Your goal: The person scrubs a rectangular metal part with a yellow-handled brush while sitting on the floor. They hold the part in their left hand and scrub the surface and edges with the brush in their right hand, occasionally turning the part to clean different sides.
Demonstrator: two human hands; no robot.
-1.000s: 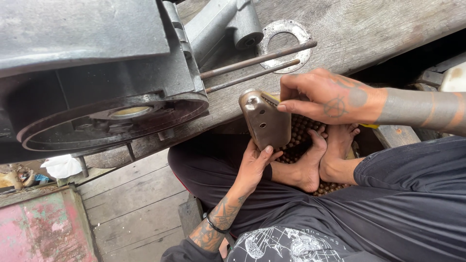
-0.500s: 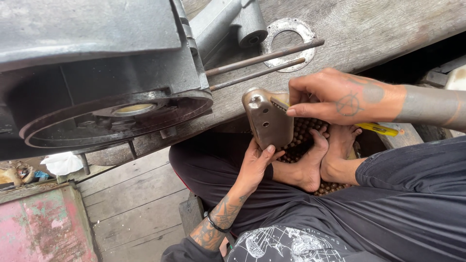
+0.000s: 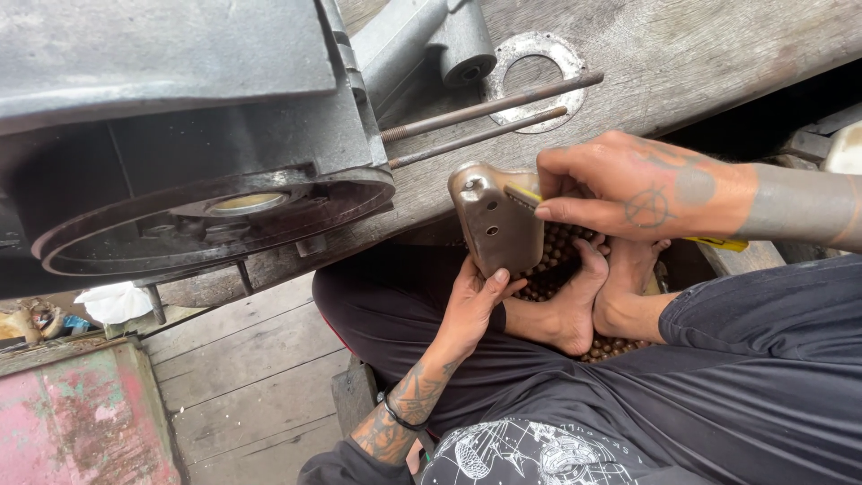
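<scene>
Not much moved over the last second, honestly. The right hand point(image 3: 628, 189) had slid a touch to the right along the top edge of the metal cover plate point(image 3: 492, 224), and the yellow-handled blade tool point(image 3: 523, 196) went with it, so the tip sat a bit further along that edge than before. The plate itself barely shifted. My read is that this was a slow scraping pass along the rim, with more of that edge left to go.

The left hand point(image 3: 469, 310) was cupped under the plate's lower end, thumb pressed up against its face, propping it upright. The right hand came in from above, fingers curled and pinching the tool near its front, with the yellow tail poking out behind the wrist near the wooden plank point(image 3: 682, 54).

So the plate sat right between the 2 hands, one below and one above, just over the person's bare feet point(image 3: 593, 296) and a beaded mat point(image 3: 548, 260). The big engine casing point(image 3: 197, 180) and its 2 long studs point(image 3: 485, 121) were up left, apart from the plate.
</scene>
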